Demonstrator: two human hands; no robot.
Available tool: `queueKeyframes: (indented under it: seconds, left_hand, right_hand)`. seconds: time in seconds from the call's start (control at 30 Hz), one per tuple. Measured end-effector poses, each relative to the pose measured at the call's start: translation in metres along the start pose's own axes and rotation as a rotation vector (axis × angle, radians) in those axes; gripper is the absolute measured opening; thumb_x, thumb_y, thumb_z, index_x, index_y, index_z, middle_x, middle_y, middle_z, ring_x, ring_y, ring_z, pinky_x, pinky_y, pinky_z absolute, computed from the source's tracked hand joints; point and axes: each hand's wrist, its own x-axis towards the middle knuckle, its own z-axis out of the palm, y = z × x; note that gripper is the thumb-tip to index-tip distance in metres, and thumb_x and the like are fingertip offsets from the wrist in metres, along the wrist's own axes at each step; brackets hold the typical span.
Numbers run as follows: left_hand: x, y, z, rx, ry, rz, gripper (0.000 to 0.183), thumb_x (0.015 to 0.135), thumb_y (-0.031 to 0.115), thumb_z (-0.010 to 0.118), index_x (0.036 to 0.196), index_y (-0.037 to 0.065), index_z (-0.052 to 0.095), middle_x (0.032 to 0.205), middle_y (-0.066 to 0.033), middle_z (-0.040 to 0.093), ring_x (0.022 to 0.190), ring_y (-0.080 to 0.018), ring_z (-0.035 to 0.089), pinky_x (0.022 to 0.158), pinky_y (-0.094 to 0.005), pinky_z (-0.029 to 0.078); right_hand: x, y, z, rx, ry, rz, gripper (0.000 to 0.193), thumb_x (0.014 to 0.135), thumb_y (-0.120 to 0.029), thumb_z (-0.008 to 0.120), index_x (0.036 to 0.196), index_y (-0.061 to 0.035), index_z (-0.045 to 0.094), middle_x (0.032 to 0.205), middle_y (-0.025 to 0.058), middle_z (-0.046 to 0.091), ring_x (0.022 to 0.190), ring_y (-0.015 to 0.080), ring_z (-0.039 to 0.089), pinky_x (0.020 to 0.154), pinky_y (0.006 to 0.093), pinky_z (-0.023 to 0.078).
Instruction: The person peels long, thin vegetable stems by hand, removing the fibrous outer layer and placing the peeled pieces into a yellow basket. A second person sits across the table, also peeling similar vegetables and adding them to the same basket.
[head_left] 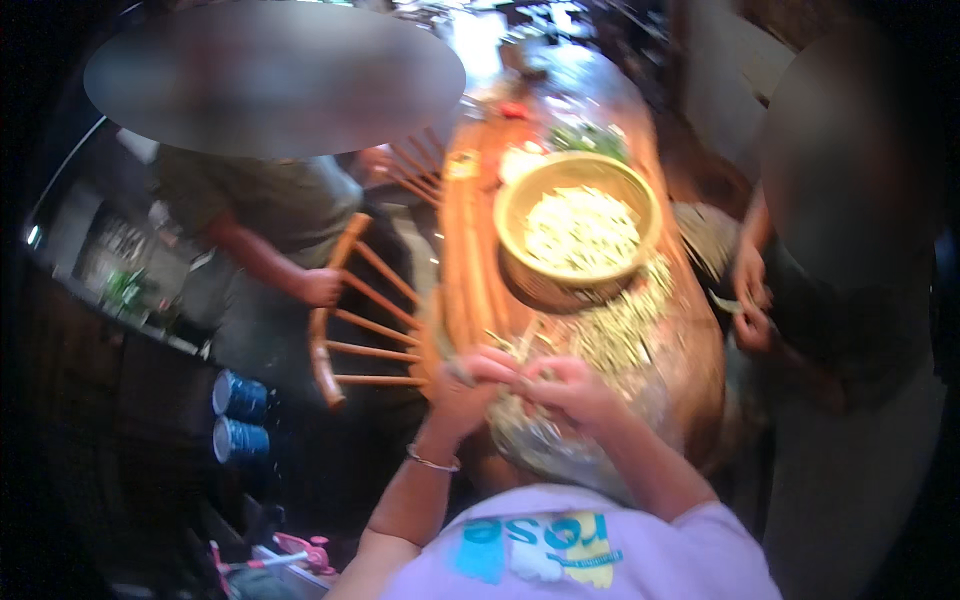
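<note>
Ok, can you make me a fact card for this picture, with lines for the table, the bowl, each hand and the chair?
Table: wooden
Bowl: on the table, full of pale pieces
Loose pieces: on the table, beside the bowl
Left hand: wearer's; bracelet at the wrist
Right hand: wearer's; fingertips close to the left's
Held thing: too blurry to tell
Chair: left of the table, another person's hand on it

Beyond the fingers (492, 366), a wooden table (466, 270) is extending; on their left stands one spindle-back chair (372, 350); farther ahead, bright light (478, 40) (almost white).
</note>
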Motion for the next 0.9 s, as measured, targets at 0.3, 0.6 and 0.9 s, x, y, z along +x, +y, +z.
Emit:
queueKeyframes:
  seconds: [0.3,0.6,0.9]
  left_hand:
    - [-0.02,-0.026,0.009,-0.439,0.11,-0.39,0.01,0.076,0.003,0.06,0.085,-0.001,0.059,0.073,-0.0044,0.058,0.064,-0.0083,0.054,0.055,-0.0199,0.042]
    - [-0.031,-0.051,0.007,-0.736,0.181,-0.708,0.014,0.079,0.012,0.056,0.092,0.005,0.053,0.075,-0.0013,0.056,0.058,-0.0042,0.047,0.042,-0.0157,0.03]
    - [0.014,-0.073,0.064,-0.455,0.221,-0.757,0.016,0.069,0.001,0.056,0.085,0.004,0.054,0.066,-0.0003,0.051,0.046,-0.0052,0.041,0.035,-0.0188,0.022]
  right_hand:
    - [0.008,0.027,0.004,-0.58,0.21,-0.456,0.011,0.077,-0.009,0.056,0.081,0.0011,0.057,0.066,0.0095,0.058,0.059,0.0129,0.058,0.05,0.025,0.044]
    - [0.035,0.012,-0.013,-0.765,0.493,-1.103,0.002,0.08,-0.001,0.049,0.078,-0.001,0.051,0.067,0.0072,0.054,0.057,0.0144,0.051,0.05,0.0257,0.04]
    - [0.068,-0.04,-0.118,-1.114,0.878,-1.005,0.031,0.078,-0.003,0.047,0.108,0.003,0.047,0.103,0.0162,0.053,0.095,0.0284,0.05,0.085,0.034,0.038]
